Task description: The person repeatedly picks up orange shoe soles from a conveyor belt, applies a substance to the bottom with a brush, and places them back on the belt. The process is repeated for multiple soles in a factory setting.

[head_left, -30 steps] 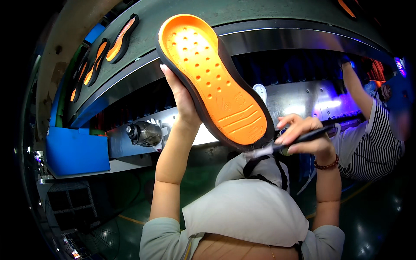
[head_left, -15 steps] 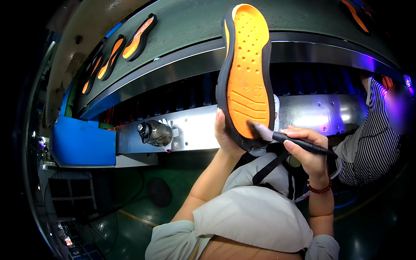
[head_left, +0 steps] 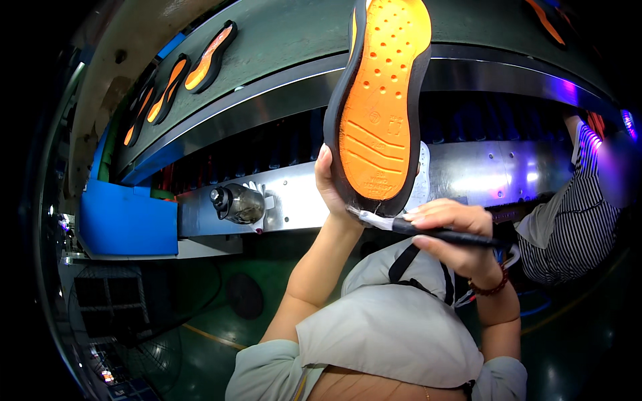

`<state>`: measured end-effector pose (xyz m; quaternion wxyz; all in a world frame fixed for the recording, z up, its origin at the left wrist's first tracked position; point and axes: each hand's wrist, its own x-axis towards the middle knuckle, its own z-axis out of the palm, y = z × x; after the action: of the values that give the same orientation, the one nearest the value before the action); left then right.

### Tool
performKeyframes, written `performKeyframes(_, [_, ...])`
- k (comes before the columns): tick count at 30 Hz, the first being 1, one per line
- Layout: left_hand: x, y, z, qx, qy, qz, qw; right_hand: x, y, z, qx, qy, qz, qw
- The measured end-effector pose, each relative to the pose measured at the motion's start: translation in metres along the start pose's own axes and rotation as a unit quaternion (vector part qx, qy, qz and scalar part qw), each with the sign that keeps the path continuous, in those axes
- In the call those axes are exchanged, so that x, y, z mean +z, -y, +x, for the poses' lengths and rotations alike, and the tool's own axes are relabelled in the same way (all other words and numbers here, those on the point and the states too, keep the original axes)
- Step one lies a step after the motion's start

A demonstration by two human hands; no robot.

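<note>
The right hand (head_left: 455,230) grips a black brush (head_left: 428,232), its pale bristles touching the heel edge of the orange-and-black shoe sole (head_left: 378,100), which the left hand (head_left: 332,184) holds upright. Judging by this, brushing is underway at the heel; beyond, more soles (head_left: 210,57) lie on the green conveyor belt (head_left: 281,40).

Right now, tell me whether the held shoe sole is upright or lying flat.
Upright: the shoe sole stands on end, orange face showing, left hand gripping its lower end, the brush in the right hand touching it.

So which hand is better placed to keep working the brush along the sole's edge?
Right. The right hand already grips the brush, its bristle tip touching the heel rim of the orange shoe sole. The left hand is occupied holding that sole upright.
</note>
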<state>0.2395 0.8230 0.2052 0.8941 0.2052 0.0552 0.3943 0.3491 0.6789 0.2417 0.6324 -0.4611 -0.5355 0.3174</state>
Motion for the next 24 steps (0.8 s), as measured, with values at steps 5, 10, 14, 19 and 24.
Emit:
performKeyframes(5, [0.007, -0.002, 0.003, -0.012, 0.023, 0.041, 0.999, -0.019, -0.004, 0.012, -0.018, -0.066, -0.064, 0.996])
performKeyframes(10, [-0.002, -0.004, 0.008, -0.012, 0.014, 0.109, 0.994, -0.014, 0.007, 0.009, -0.008, 0.034, 0.035, 0.999])
performKeyframes(14, [0.023, -0.006, 0.005, 0.021, 0.019, 0.041, 0.999, -0.031, 0.005, 0.017, -0.021, 0.008, -0.036, 0.999])
performKeyframes(19, [0.012, -0.014, 0.01, 0.007, 0.039, 0.049, 0.998, -0.032, 0.013, 0.016, -0.003, 0.062, -0.012, 0.998])
performKeyframes(24, [0.018, -0.017, 0.012, -0.015, 0.028, 0.041, 0.999, -0.024, 0.014, 0.008, 0.011, 0.138, -0.016, 0.99])
